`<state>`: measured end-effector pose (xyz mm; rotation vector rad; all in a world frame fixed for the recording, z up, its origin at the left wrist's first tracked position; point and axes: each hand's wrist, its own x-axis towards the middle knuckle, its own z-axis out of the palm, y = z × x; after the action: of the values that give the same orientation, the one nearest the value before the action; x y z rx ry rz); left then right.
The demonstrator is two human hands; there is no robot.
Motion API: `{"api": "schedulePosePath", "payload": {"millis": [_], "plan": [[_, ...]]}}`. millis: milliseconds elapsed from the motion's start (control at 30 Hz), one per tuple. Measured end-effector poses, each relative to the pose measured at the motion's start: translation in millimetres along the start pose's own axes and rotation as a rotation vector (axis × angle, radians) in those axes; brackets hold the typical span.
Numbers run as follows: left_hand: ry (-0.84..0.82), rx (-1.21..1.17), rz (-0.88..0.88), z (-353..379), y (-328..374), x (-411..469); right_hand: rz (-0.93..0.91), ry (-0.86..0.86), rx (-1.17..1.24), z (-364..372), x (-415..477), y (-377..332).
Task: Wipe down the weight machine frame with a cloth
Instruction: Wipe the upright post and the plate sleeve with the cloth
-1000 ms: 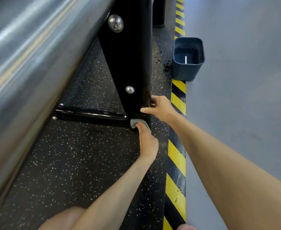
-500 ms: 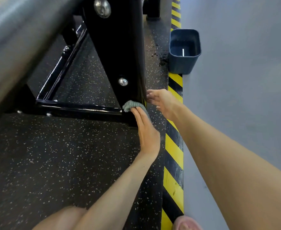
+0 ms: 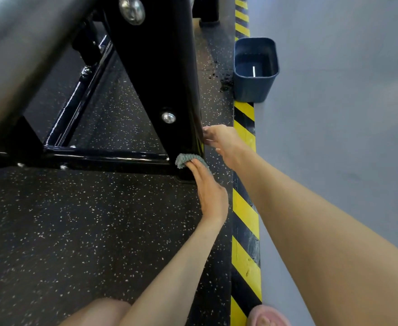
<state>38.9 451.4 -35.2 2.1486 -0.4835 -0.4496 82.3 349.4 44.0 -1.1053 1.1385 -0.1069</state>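
The weight machine frame is glossy black, with an upright post [image 3: 155, 74] meeting a low crossbar [image 3: 104, 158] on the speckled rubber floor. A small grey-green cloth [image 3: 183, 158] is bunched against the foot of the post. My left hand [image 3: 210, 191] presses it there with straight fingers, my forearm reaching in from below. My right hand [image 3: 223, 140] is just right of the post, its fingertips touching the post's right edge, a little above the cloth.
A dark blue bin [image 3: 255, 90] holding water stands at the back right beside a yellow-and-black hazard strip [image 3: 245, 215]. A thick grey bar [image 3: 28, 43] slants across the upper left. Smooth grey floor lies to the right. A pink slipper [image 3: 268, 316] is at the bottom edge.
My right hand has let go of the post's edge and now only touches it with its fingertips. My left hand has rubbed the cloth around the foot of the post.
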Motion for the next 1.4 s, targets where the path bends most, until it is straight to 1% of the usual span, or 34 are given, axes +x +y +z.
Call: {"api": "schedulePosePath", "payload": {"millis": [67, 167, 233, 367, 433, 467, 533, 600, 633, 733, 800, 933, 967, 1033, 1100, 1133, 1200, 1233, 1333, 1400], "plan": [[-0.055, -0.029, -0.042, -3.5, -2.7, 0.0, -0.044, 0.026, -0.029, 5.1, 6.3, 7.7], [0.019, -0.092, -0.006, -4.7, 11.8, 6.3, -0.077, 0.024, -0.056, 6.9, 10.2, 7.1], [0.046, -0.116, 0.002, -1.4, 20.3, 6.5, -0.068, -0.021, -0.027, 3.9, 6.4, 4.9], [-0.033, 0.029, -0.005, 4.7, 4.2, 7.1, -0.119, -0.023, 0.130, 4.3, 2.8, 11.0], [-0.051, 0.119, -0.031, 2.3, 2.8, 10.1, -0.123, -0.023, 0.171, 7.4, 4.8, 13.1], [-0.049, 0.118, -0.041, 1.3, 7.5, 12.4, -0.126, -0.032, 0.177, 8.6, 6.7, 11.5], [-0.012, 0.053, 0.010, -0.5, 21.4, 11.8, -0.132, -0.036, 0.195, 6.5, 10.4, 11.3], [0.045, -0.007, 0.019, 0.7, 25.0, 10.9, -0.146, -0.021, 0.182, 3.1, 13.8, 12.8], [0.044, 0.007, 0.007, 1.9, 22.7, 10.4, -0.151, -0.018, 0.174, 1.7, 14.3, 13.3], [-0.036, 0.118, -0.050, 0.5, 7.8, 12.2, -0.163, -0.036, 0.133, 2.5, 14.9, 13.9], [-0.049, 0.061, -0.094, -4.7, 7.8, 12.2, -0.177, -0.047, 0.106, 4.5, 12.3, 14.1], [0.042, 0.001, -0.018, -5.5, 23.2, 11.3, -0.195, -0.073, 0.106, 3.4, 12.2, 13.9], [0.059, 0.026, 0.001, -3.9, 24.2, 10.1, -0.192, -0.074, 0.108, 2.3, 12.7, 14.3], [0.071, 0.160, 0.051, -1.8, 17.8, 6.4, -0.196, -0.076, 0.097, 1.1, 13.9, 14.6], [0.014, 0.287, 0.092, -0.9, 5.9, 4.2, -0.204, -0.070, 0.075, 1.2, 11.9, 13.3], [-0.027, 0.298, 0.071, -0.6, 0.9, 3.6, -0.208, -0.063, 0.072, 1.3, 11.1, 12.7], [-0.077, 0.266, 0.003, -2.0, -0.8, 3.1, -0.210, -0.059, 0.074, 1.9, 11.0, 12.1], [-0.070, 0.228, -0.004, -1.8, 1.9, 3.6, -0.211, -0.058, 0.075, 2.3, 11.0, 12.3], [0.005, 0.167, 0.060, 3.1, 19.3, 3.0, -0.217, -0.081, 0.070, 2.5, 13.2, 13.3], [0.033, 0.131, 0.063, 7.9, 26.4, 0.6, -0.220, -0.115, 0.059, -1.1, 15.7, 14.4]]}}
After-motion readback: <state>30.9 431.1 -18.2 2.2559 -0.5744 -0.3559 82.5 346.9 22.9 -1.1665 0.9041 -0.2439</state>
